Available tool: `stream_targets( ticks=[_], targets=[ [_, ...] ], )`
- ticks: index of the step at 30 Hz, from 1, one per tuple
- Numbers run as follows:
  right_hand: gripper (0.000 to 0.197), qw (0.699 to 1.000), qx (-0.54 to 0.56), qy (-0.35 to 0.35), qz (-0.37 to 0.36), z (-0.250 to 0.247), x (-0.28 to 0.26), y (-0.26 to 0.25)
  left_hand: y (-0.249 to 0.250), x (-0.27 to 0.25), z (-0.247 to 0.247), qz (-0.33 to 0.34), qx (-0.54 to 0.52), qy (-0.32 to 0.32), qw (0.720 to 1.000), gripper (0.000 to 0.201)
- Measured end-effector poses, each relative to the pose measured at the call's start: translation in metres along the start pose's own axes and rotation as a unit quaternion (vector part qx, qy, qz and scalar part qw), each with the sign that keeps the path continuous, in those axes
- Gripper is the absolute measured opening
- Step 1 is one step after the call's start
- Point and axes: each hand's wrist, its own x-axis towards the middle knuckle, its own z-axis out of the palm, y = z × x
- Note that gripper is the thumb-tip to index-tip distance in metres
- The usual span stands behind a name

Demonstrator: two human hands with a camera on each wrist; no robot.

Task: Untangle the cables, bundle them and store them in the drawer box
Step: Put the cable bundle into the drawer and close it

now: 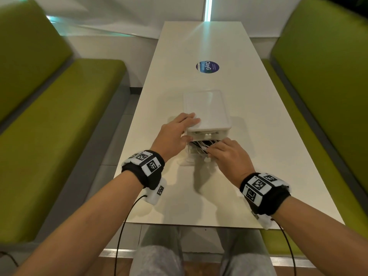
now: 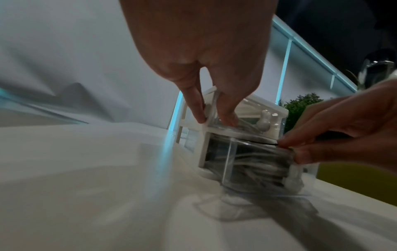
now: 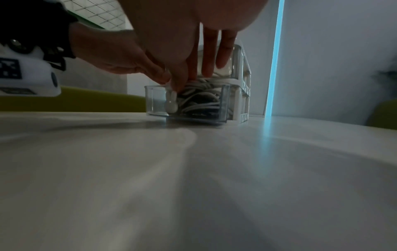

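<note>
A small white two-drawer box stands mid-table. Its upper drawer is pushed in and holds white cable. The clear lower drawer is pulled out towards me and is packed with coiled white and dark cables. My left hand lies with straight fingers on the box's near-left top corner, thumb against the front. My right hand reaches into the lower drawer. In the left wrist view its fingertips pinch a thin dark cable on top of the bundle, at the drawer's front rim.
The long white table carries a round blue sticker beyond the box. Green benches run along both sides. The table's near edge lies just behind my wrists.
</note>
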Motion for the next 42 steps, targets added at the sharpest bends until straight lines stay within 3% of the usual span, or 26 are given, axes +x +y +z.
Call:
stream_targets(
  ticks=[2,5,7,10,12,15,17,19,22,29,35,42],
  targets=[
    [0.030,0.999,0.032,-0.022,-0.003,-0.005,-0.005,0.000,0.002,-0.005,-0.002,0.015,0.029,-0.018,0.999,0.064],
    [0.037,0.996,0.041,-0.083,0.001,-0.007,-0.003,0.002,0.005,-0.012,0.001,0.023,0.059,-0.082,0.995,0.104],
    [0.035,0.992,0.045,-0.120,0.004,-0.008,0.007,0.001,0.008,-0.012,0.003,0.013,0.081,-0.107,0.991,0.120],
    [0.030,0.986,0.068,-0.149,0.022,-0.021,0.019,0.002,0.013,-0.009,0.000,0.006,0.102,-0.111,0.989,0.118],
    [0.031,0.977,0.116,-0.131,0.120,-0.033,0.017,0.006,0.011,-0.009,-0.001,0.013,0.102,-0.107,0.989,0.116],
    [0.068,0.950,0.134,-0.110,0.261,-0.043,0.014,0.014,0.010,-0.011,-0.001,0.021,0.092,-0.099,0.991,0.113],
    [0.105,0.930,0.177,-0.139,0.291,-0.039,0.018,0.015,0.009,-0.011,0.001,0.017,0.084,-0.094,0.992,0.114],
    [0.124,0.910,0.245,-0.155,0.295,-0.030,0.021,0.014,0.008,-0.011,0.002,0.014,0.073,-0.089,0.993,0.114],
    [0.117,0.900,0.256,-0.137,0.325,-0.021,0.026,0.014,0.005,-0.011,0.004,0.008,0.076,-0.070,0.995,0.111],
    [0.094,0.924,0.166,-0.108,0.328,-0.016,0.034,0.020,0.007,-0.010,0.009,-0.001,0.087,-0.033,0.996,0.097],
    [0.099,0.917,0.200,-0.101,0.331,-0.014,0.033,0.015,0.012,-0.010,0.009,-0.018,0.064,-0.038,0.997,0.096],
    [0.084,0.909,0.180,-0.060,0.370,-0.007,0.038,0.003,0.016,-0.009,0.010,-0.016,0.052,0.001,0.999,0.080]
  ],
)
